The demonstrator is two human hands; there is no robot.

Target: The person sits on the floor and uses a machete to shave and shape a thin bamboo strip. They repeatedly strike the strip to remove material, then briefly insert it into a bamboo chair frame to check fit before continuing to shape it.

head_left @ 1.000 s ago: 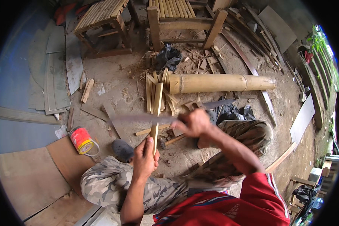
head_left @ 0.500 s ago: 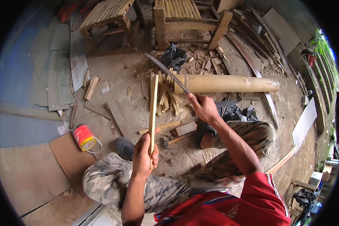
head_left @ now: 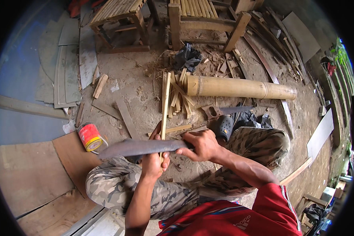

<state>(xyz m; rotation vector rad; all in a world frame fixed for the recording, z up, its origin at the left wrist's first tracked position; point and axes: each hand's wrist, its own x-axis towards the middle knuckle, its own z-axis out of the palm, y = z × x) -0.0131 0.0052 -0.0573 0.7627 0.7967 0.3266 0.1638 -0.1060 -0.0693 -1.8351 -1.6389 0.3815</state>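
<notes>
My left hand (head_left: pixel 152 163) is closed around the lower part of a long, narrow bamboo strip (head_left: pixel 166 106), which stands nearly upright in front of me. In my right hand (head_left: pixel 202 144) is a machete with a broad, dark blade (head_left: pixel 133 148). The blade lies crosswise, pointing left, and passes in front of the strip and the left fingers, partly hiding them. Whether its edge touches the strip, I cannot tell. Beyond the hands, a pile of split bamboo strips (head_left: pixel 177 100) lies beside a thick bamboo pole (head_left: pixel 240 87).
A handsaw (head_left: pixel 234 109) rests near my clog (head_left: pixel 224 128). A red and yellow can (head_left: pixel 89 137) stands at left by a brown board (head_left: pixel 72 155). Black plastic (head_left: pixel 187 57) lies before two bamboo-topped pieces of furniture (head_left: pixel 208 24). Scrap wood (head_left: pixel 279 43) fills the far right.
The machete has swung down and left from its raised position, and now lies across the strip. My right hand came lower and closer to the left. The handsaw's handle has come into sight.
</notes>
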